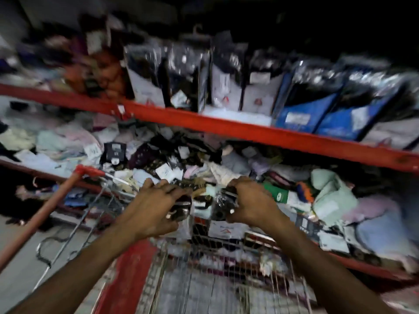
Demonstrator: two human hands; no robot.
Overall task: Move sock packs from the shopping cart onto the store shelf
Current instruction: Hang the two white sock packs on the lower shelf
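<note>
Red steel shelf (pixel 226 125) w/ loose fabric heap behind wire-mesh shopping cart (pixel 204 279). Left hand (pixel 156 207) and right hand (pixel 251 205) each closed on glossy plastic-wrapped dark sock packs (pixel 217 205), held btwn them above cart front, near lower shelf edge

Your whole view is smeared by motion blur, so no label on the upright packs (pixel 226 82) along the upper shelf (pixel 204 123) can be read. Your left hand (pixel 156 209) covers most of the dark pack (pixel 181 210) it grips. The cart (pixel 204 279) runs off the bottom edge.
</note>
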